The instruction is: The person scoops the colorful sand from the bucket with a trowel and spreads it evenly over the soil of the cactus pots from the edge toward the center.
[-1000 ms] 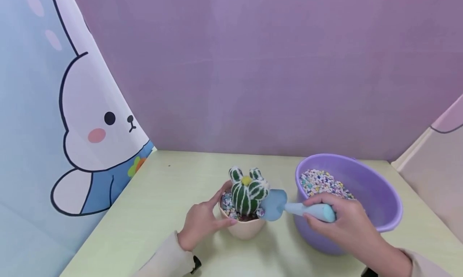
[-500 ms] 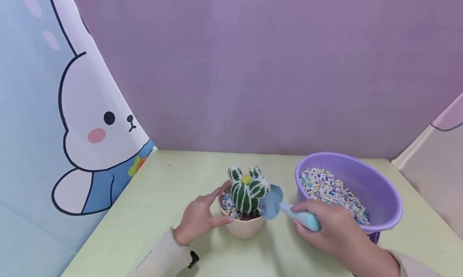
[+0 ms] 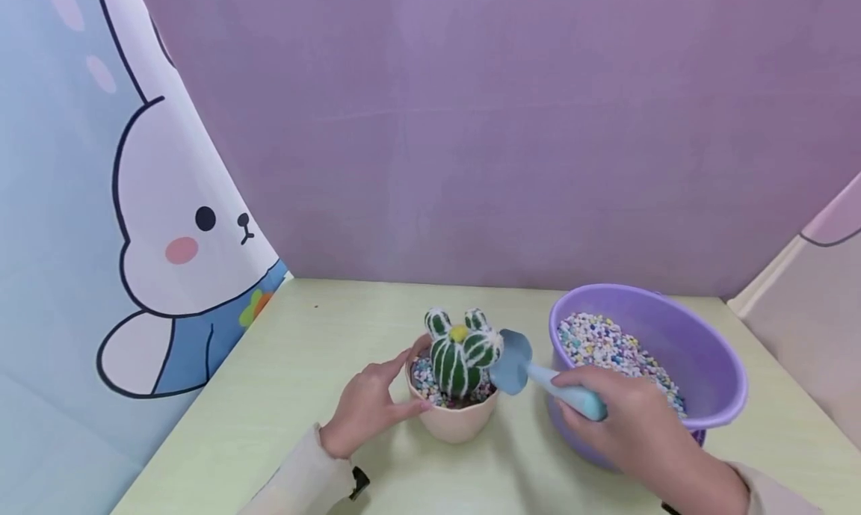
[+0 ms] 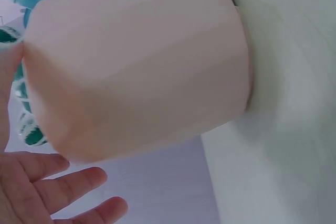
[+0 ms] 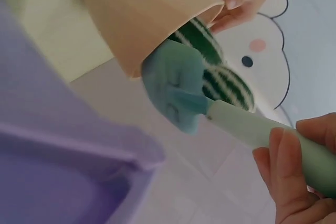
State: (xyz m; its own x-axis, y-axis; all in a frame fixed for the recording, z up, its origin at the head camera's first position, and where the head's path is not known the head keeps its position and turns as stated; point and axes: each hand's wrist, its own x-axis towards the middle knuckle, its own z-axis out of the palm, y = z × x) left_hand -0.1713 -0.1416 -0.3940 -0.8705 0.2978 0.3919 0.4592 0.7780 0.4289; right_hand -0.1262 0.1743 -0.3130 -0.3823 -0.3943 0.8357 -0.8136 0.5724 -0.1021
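Observation:
A crocheted-looking green cactus [image 3: 452,369] with white stripes and a yellow top stands in a peach flowerpot [image 3: 457,425], among small coloured pebbles. My left hand [image 3: 368,410] holds the pot's rim on its left side, thumb at the front and fingers toward the back; several fingers are spread off the wall in the left wrist view. My right hand [image 3: 639,421] grips the pale handle of a blue toy trowel [image 3: 513,362]. Its blade is tilted at the pot's right rim, beside the cactus. In the right wrist view the blade [image 5: 176,85] hides part of the pot's mouth.
A purple bucket [image 3: 706,380] with coloured pebbles [image 3: 608,347] inside stands to the right, partly behind my right hand. The pale table [image 3: 343,335] meets a purple backdrop [image 3: 471,141] at the back. A rabbit-printed sheet [image 3: 171,201] hangs at the left.
My right hand moved left and lower, then slightly back up and right. The trowel's blade has risen a little at the pot's right rim. My left hand stays at the pot.

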